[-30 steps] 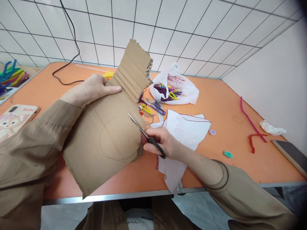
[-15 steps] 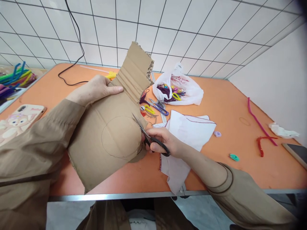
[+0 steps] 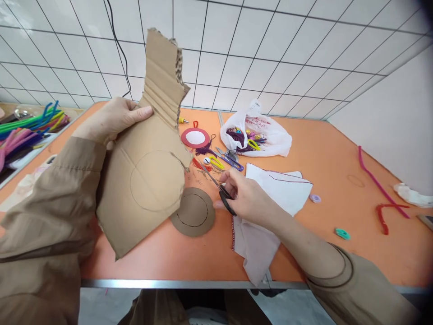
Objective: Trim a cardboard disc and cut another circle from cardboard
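My left hand [image 3: 126, 116] grips a large sheet of brown cardboard [image 3: 118, 212] by its upper left edge, thumb on top. A circle is drawn on the sheet, and its right edge is cut and ragged. In my right hand [image 3: 245, 192] is a pair of black-handled scissors [image 3: 227, 198], blades pointing up and left, apart from the cardboard. Below the blades lies a round cardboard disc [image 3: 192, 228] with an inner circle marked in dark dashes. The sheet covers its left edge. Beside my right forearm rests a folded white cloth [image 3: 275, 187] with stitched edges.
Behind the scissors lie a red-rimmed disc [image 3: 185, 136], purple-handled snips [image 3: 233, 161] and a yellow clip [image 3: 217, 163]. A white plastic bag [image 3: 274, 137] holds tassels. Colourful pipe cleaners [image 3: 30, 124] are at far left. A teal clip [image 3: 343, 234] and red pipe cleaner [image 3: 382, 219] lie right.
The cardboard sheet has moved left, away from the scissors, which are now clear of its edge. More of the round cardboard disc and the red-rimmed disc have come into sight.
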The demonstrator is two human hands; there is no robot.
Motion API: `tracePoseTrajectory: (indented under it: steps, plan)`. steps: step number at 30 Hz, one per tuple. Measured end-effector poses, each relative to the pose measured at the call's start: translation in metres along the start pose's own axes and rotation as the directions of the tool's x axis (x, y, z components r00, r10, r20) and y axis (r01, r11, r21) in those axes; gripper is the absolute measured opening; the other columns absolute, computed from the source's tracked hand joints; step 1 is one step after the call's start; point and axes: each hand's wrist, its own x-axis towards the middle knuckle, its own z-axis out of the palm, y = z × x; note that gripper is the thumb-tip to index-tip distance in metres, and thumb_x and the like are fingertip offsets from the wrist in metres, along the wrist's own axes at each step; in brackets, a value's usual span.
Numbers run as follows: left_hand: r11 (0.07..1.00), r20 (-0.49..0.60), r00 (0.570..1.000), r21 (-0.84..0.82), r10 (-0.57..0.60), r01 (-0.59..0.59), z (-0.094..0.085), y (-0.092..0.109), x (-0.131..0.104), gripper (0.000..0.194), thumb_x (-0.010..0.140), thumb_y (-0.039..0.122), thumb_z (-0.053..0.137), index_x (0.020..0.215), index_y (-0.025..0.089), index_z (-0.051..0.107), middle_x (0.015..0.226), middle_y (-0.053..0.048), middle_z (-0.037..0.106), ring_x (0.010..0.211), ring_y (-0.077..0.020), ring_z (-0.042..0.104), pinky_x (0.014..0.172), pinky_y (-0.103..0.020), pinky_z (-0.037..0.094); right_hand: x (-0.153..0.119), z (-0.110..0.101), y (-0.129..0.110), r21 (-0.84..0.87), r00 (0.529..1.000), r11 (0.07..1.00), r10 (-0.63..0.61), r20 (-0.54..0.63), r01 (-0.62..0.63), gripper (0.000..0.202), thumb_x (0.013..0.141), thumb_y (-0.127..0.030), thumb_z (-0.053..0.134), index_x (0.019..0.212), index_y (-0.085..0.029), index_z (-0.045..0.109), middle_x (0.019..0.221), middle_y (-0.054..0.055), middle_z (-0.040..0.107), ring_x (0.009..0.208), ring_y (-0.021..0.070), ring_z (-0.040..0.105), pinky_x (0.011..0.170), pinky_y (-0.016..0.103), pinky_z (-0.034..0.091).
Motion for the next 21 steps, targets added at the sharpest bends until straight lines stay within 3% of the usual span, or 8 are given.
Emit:
tracePoseTrajectory:
  steps: [3, 5, 11, 17, 19, 21]
  plan:
    - [0.989, 0.012, 0.995, 0.103, 0.103, -0.104, 0.012, 0.011, -0.007, 0.041, 0.072, 0.054, 0.069, 0.067, 0.018, 0.051, 0.052, 0.005, 0.046, 0.049, -0.0067, 0.04, 0.043, -0.019, 0.029, 0.004, 0.003, -0.003, -0.154, 0.999, 0.988, 0.028, -0.028, -0.032, 0.041, 0.063, -0.04, 0.075, 0.075, -0.023, 0.039, 0.064, -0.005, 0.052, 0.057, 0.0136, 0.044, 0.054, 0.026, 0.031]
    - [0.983, 0.047, 0.988, 0.109, 0.146, -0.151, 0.022, 0.017, -0.01, 0.043, 0.073, 0.051, 0.069, 0.062, 0.018, 0.043, 0.051, 0.005, 0.041, 0.046, -0.0051, 0.036, 0.042, -0.019, 0.027, 0.005, 0.003, -0.004, -0.233, 0.999, 0.972, 0.023, -0.034, -0.031, 0.04, 0.064, -0.04, 0.074, 0.068, -0.022, 0.039, 0.067, -0.002, 0.054, 0.058, 0.0138, 0.044, 0.054, 0.027, 0.03]
    - [0.962, 0.07, 0.968, 0.116, 0.242, -0.249, 0.034, 0.024, -0.015, 0.044, 0.065, 0.053, 0.071, 0.061, 0.019, 0.044, 0.057, 0.002, 0.049, 0.051, -0.0091, 0.047, 0.042, -0.021, 0.032, 0.002, -0.003, -0.008, -0.198, 0.996, 0.98, -0.016, 0.09, 0.034, 0.019, 0.067, -0.028, 0.067, 0.078, -0.02, 0.054, 0.085, 0.003, 0.06, 0.073, 0.0163, 0.052, 0.061, 0.027, 0.036]
    - [0.966, 0.053, 0.974, 0.125, 0.221, -0.226, 0.033, 0.025, -0.017, 0.037, 0.063, 0.05, 0.071, 0.065, 0.019, 0.051, 0.061, 0.001, 0.053, 0.056, -0.0127, 0.054, 0.044, -0.021, 0.036, 0.002, 0.006, -0.003, -0.375, 0.989, 0.915, -0.143, 0.039, 0.148, 0.015, 0.07, -0.021, 0.064, 0.082, -0.016, 0.056, 0.097, 0.011, 0.056, 0.085, 0.021, 0.052, 0.07, 0.03, 0.039]
    - [0.969, 0.062, 0.975, 0.113, 0.214, -0.22, 0.033, 0.024, -0.016, 0.036, 0.063, 0.049, 0.072, 0.066, 0.019, 0.051, 0.061, 0.001, 0.054, 0.055, -0.0124, 0.053, 0.044, -0.022, 0.035, 0.003, 0.01, -0.002, -0.46, 0.978, 0.868, -0.207, 0.007, 0.187, 0.015, 0.07, -0.023, 0.065, 0.079, -0.016, 0.055, 0.094, 0.011, 0.055, 0.085, 0.0226, 0.051, 0.069, 0.031, 0.037]
    - [0.97, 0.063, 0.975, 0.104, 0.212, -0.218, 0.033, 0.023, -0.014, 0.035, 0.063, 0.048, 0.072, 0.067, 0.019, 0.052, 0.06, 0.001, 0.054, 0.054, -0.0119, 0.052, 0.043, -0.022, 0.035, 0.004, 0.012, -0.003, -0.476, 0.982, 0.864, -0.188, -0.001, 0.165, 0.011, 0.07, -0.021, 0.062, 0.073, -0.018, 0.052, 0.083, 0.008, 0.056, 0.077, 0.0206, 0.05, 0.063, 0.029, 0.034]
